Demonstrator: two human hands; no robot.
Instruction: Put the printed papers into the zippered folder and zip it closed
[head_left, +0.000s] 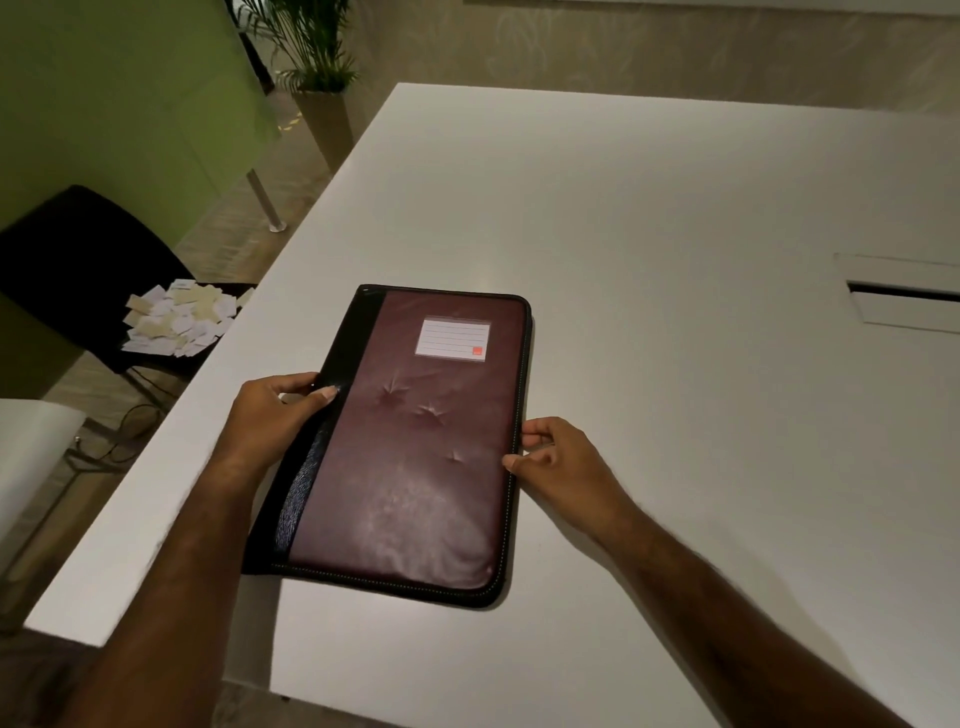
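Observation:
A maroon zippered folder (415, 447) with a black spine and a white label pocket lies closed and flat on the white table (675, 260). My left hand (275, 415) grips its left spine edge, thumb on top and fingers curled under the edge. My right hand (556, 462) pinches the folder's right zipper edge about halfway along. No printed papers are visible on the table; whether any are inside the folder cannot be seen.
A black chair (78, 260) at the left holds a heap of small paper slips (179, 319). A cable slot (904, 301) is cut into the table at the right. A potted plant (317, 62) stands beyond the far left corner.

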